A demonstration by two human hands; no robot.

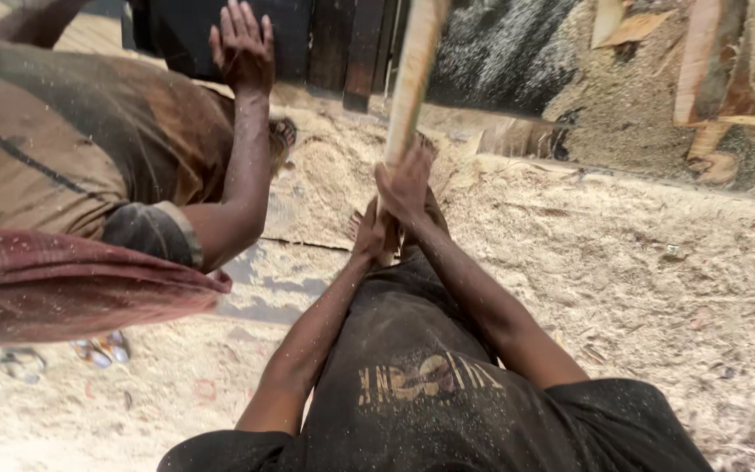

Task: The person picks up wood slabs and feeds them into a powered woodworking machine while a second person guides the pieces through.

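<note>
Head view, looking down at a sawdust-covered floor. At the left edge a co-worker in a brown shirt bends forward with a red cloth draped low across the view; the co-worker's hand is raised, fingers spread flat against a dark upright board at the top edge. Sandals lie on the floor near the lower left corner. At centre, the person's left hand and right hand are stacked one above the other, both closed tight around the lower end of a pale wooden pole, which rises steeply and leaves the view at the top edge; the left hand sits lower and nearer the body, the right just above it and touching it. The pole's foot is hidden behind the hands, so where it bears on the floor cannot be told. To the right, past a dark heap, offcuts of timber lean near the upper right corner. Risks, as a judgement: fine sawdust on palms and pole may let the two-handed grasp slip; loose footing on the floor could shift the stance; and the co-worker's arm stands near the pole, so a sideways swing or a slip leftward might strike it.
</note>
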